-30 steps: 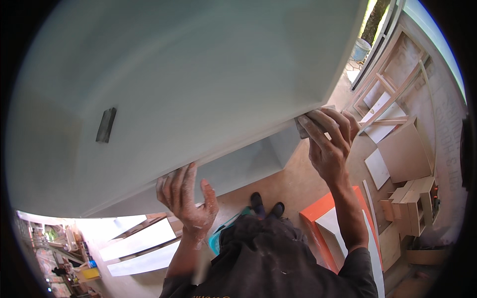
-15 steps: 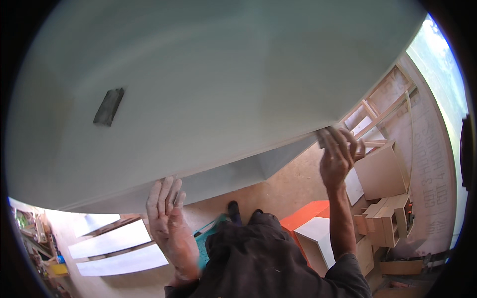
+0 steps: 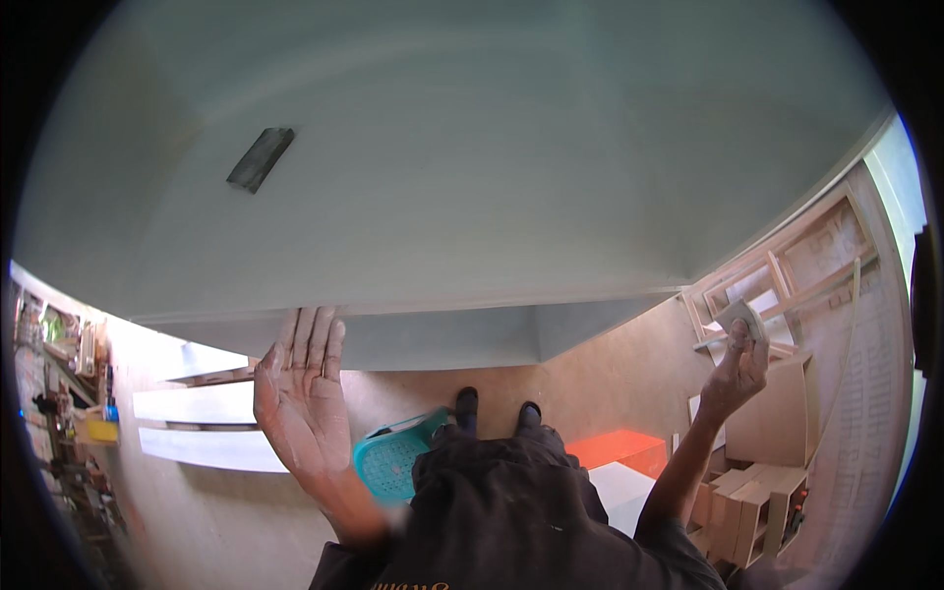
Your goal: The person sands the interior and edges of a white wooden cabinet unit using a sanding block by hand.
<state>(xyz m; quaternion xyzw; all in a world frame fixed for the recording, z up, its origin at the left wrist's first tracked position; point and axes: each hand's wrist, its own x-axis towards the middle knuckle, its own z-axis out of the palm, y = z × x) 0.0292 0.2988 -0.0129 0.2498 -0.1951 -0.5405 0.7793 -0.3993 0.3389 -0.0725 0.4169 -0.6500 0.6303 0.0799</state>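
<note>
A large pale grey-green cabinet (image 3: 442, 216) fills the upper half of the view. My left hand (image 3: 307, 393), dusty and palm up, has its fingers stretched out at the cabinet's front edge, fingertips partly hidden under it. Off the cabinet's right end, my right hand (image 3: 733, 379) is raised and pinches a small flat grey piece of sandpaper (image 3: 742, 323) between thumb and fingers. A dark grey rectangular block (image 3: 262, 159) lies on the cabinet surface, left of the middle, away from both hands.
A teal plastic basket (image 3: 385, 467) stands on the floor by my feet. Orange (image 3: 624, 452) and white (image 3: 621, 492) boxes sit at right, near wooden boxes (image 3: 757, 501) and a frame (image 3: 821, 251). White panels (image 3: 202, 403) lie at left; a cluttered shelf (image 3: 74, 393) stands beyond.
My right hand has left the cabinet's edge and moved right and down, turning so the sandpaper shows. My left hand has opened flatter at the edge. The whole view has tilted.
</note>
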